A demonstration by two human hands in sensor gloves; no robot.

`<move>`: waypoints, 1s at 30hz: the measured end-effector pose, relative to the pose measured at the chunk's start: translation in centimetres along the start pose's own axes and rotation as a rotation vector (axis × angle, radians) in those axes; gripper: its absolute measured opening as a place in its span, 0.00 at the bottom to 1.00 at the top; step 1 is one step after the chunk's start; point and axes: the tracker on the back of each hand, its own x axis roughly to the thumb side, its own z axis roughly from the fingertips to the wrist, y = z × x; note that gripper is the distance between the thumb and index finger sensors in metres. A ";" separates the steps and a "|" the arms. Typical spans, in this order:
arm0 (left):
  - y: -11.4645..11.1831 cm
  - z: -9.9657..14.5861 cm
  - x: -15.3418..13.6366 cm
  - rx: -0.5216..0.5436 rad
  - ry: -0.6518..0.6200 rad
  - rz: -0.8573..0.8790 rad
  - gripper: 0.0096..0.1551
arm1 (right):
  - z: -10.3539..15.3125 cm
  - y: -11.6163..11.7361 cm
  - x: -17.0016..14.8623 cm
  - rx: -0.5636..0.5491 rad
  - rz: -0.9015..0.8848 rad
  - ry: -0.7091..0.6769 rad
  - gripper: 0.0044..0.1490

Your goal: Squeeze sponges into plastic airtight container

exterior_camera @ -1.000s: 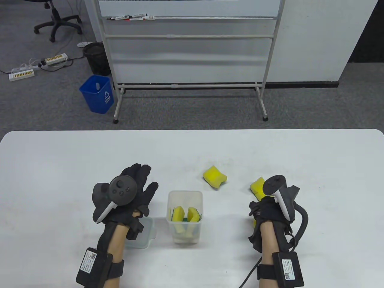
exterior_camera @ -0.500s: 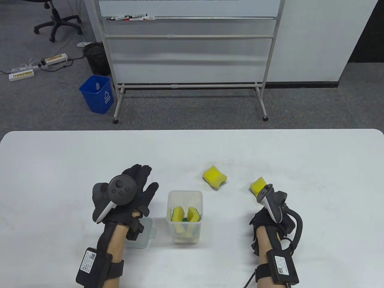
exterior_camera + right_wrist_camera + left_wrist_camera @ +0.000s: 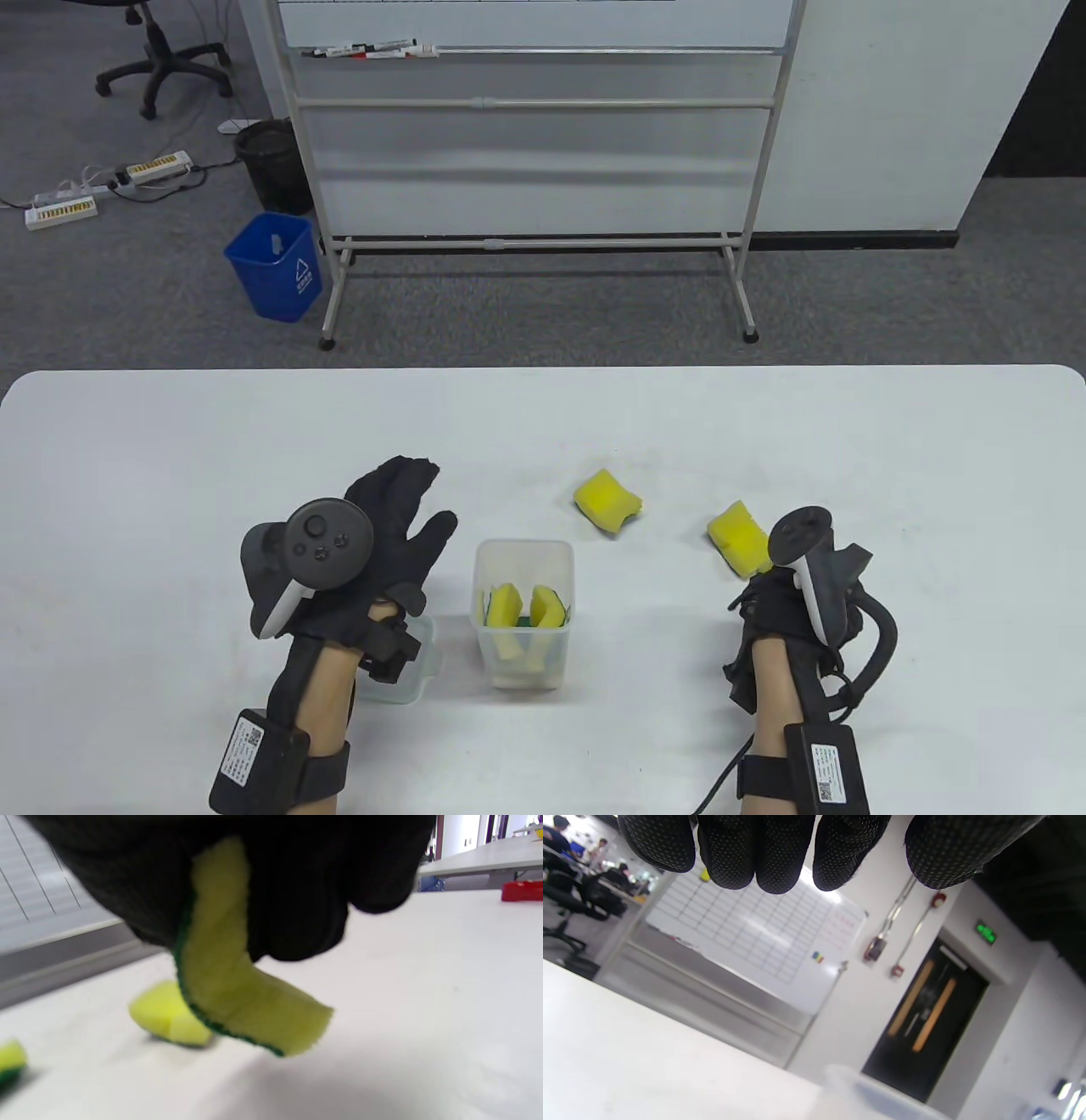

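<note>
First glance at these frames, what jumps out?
The bright yellow sponges: two lie loose on the white table, one beyond the clear plastic airtight container, which already holds several, and one just ahead of the right hand. In the right wrist view that hand grips a folded yellow, green-backed sponge. The left hand, fingers spread, is beside the container.

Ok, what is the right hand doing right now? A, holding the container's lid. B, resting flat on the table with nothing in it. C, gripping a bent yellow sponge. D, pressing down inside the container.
C: the right wrist view shows the right hand gripping a folded yellow sponge with a green edge, held above the table.
</note>
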 end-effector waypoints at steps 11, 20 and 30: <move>0.0 1.2 3.8 0.131 -0.149 0.151 0.37 | 10.1 -8.5 6.7 -0.327 -0.654 -0.597 0.32; -0.7 1.3 4.4 0.108 -0.190 0.287 0.38 | 15.1 -6.5 12.0 -0.205 -1.013 -0.865 0.32; -0.6 1.0 3.3 0.062 -0.209 0.500 0.40 | 15.1 -5.0 12.7 -0.007 -1.164 -0.920 0.30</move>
